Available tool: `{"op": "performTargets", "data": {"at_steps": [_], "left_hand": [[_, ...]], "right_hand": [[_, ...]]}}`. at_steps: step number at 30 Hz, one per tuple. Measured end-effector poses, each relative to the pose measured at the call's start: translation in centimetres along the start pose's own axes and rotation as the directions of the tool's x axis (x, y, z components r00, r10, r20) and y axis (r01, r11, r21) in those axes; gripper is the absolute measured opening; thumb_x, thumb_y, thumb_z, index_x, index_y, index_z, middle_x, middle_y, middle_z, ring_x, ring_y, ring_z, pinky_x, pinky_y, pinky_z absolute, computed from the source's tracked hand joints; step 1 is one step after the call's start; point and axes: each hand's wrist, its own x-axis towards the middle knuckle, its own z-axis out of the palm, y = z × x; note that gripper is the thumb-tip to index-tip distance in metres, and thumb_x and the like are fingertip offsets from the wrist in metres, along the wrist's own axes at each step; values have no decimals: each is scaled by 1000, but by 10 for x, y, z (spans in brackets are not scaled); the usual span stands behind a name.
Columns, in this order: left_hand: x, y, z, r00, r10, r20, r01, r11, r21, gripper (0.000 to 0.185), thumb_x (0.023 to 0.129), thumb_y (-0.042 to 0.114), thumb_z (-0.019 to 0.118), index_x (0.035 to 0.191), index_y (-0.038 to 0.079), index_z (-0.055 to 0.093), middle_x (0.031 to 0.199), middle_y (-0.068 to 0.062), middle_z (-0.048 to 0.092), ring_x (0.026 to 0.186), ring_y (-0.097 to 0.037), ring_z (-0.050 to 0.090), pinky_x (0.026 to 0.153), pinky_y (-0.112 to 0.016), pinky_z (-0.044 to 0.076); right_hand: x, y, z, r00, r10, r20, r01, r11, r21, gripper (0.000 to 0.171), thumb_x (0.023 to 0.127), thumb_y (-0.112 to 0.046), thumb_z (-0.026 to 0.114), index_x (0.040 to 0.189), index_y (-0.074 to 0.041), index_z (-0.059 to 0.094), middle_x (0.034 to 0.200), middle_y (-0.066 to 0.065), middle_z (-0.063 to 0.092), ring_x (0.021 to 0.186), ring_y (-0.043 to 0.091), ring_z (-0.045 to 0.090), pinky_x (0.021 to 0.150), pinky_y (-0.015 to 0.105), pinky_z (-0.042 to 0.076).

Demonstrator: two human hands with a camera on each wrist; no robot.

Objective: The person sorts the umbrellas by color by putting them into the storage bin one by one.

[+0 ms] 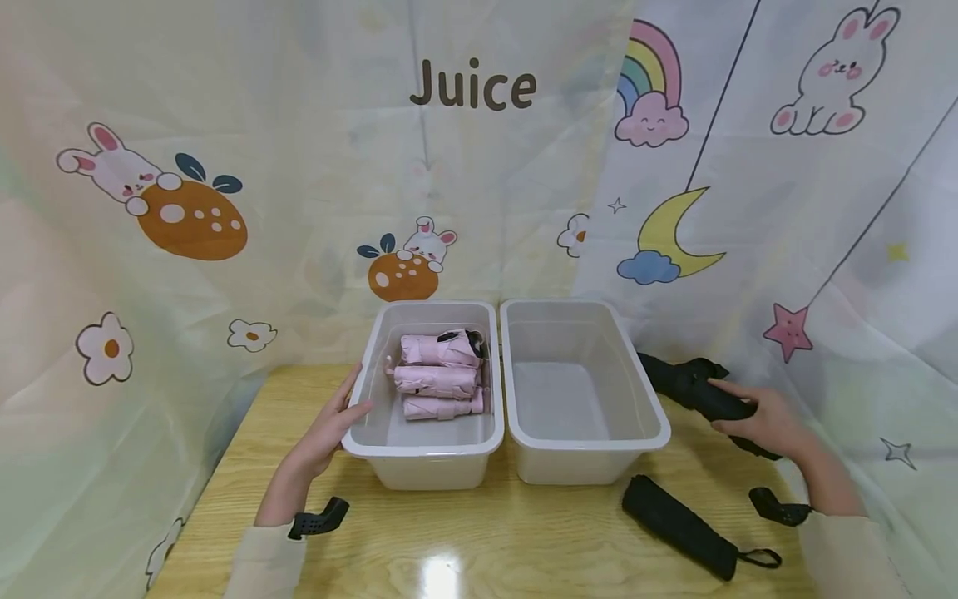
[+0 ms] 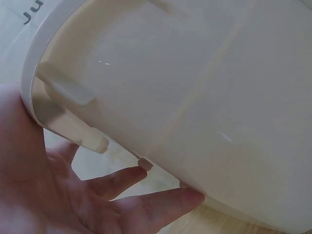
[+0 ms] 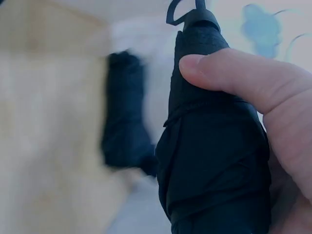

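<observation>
Two white plastic bins stand side by side on a wooden table. The left bin [image 1: 422, 449] [image 2: 195, 87] holds three folded pink umbrellas [image 1: 437, 378]. My left hand [image 1: 329, 428] [image 2: 73, 200] rests against its left wall, fingers straight along the outside and thumb at the rim. The right bin [image 1: 584, 441] has nothing in it. To its right, my right hand [image 1: 763, 420] [image 3: 263, 87] grips a folded black umbrella [image 1: 692, 384] [image 3: 209, 161], thumb across its fabric. A second folded black umbrella [image 1: 677, 524] lies on the table in front of the right bin.
A cartoon-print curtain [image 1: 224, 208] hangs close behind and beside the table. The table's front edge [image 1: 479, 574] is bare wood. A blurred black shape [image 3: 124, 117] shows left of the held umbrella in the right wrist view.
</observation>
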Motion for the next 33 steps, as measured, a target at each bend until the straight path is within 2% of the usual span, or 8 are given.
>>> {"op": "performTargets", "data": {"at_steps": [7,10,12,14,19,24,29,33], "left_hand": [[-1,0,0,1000,4,-4,-4,1000,-14,71,104,21,45,156,35,0,159,-21,6,128,-56,32,79,-59,50],[-1,-1,-1,1000,2,-6,-2,1000,-18,70,105,21,45,156,37,1,159,-20,6,129,-55,31,81,-61,49],[-1,-2,-1,1000,3,-8,-3,1000,-19,70,105,21,45,156,38,1,159,-20,6,128,-55,32,82,-61,48],[-1,-2,-1,1000,5,-7,-5,1000,-22,70,105,21,45,156,37,1,159,-20,7,128,-55,33,82,-62,48],[-1,-3,0,1000,10,-1,-10,1000,-27,71,104,22,46,156,37,1,159,-20,7,128,-54,33,82,-62,47],[1,-4,-1,1000,16,-8,-16,999,-28,71,104,21,46,157,34,1,159,-20,6,128,-55,33,82,-62,47],[2,-4,-1,1000,12,-11,-12,1000,-27,70,104,19,46,157,34,2,160,-18,5,129,-55,31,82,-62,47],[2,-4,-1,1000,6,-20,-7,1000,-26,70,104,19,46,157,33,2,160,-18,5,129,-54,31,82,-62,47]], "right_hand": [[38,-60,-47,996,-88,0,88,996,-22,72,77,-26,84,139,-7,54,118,26,61,67,19,48,57,31,43],[60,-83,-56,994,-97,58,99,995,-20,73,78,-32,83,141,-10,53,127,26,57,81,26,57,66,40,49],[75,-96,-58,991,-85,103,86,996,-8,74,79,-37,81,143,-13,51,131,25,55,97,32,54,72,45,50],[90,-108,-56,988,-76,138,75,997,8,74,79,-37,81,143,-16,51,128,22,57,101,34,53,74,46,50],[130,-130,-36,978,-79,194,72,997,41,72,79,-30,83,143,-21,52,122,14,59,91,29,54,71,37,50],[164,-146,-8,964,-67,258,48,996,79,74,75,-29,85,142,-24,53,128,12,57,95,28,55,76,39,49],[187,-155,21,947,-58,316,18,992,128,73,75,-24,85,141,-26,54,134,12,54,103,31,52,82,43,47],[199,-153,46,947,-64,316,9,985,174,70,75,-18,85,139,-23,57,131,12,55,103,31,51,83,43,46]]}}
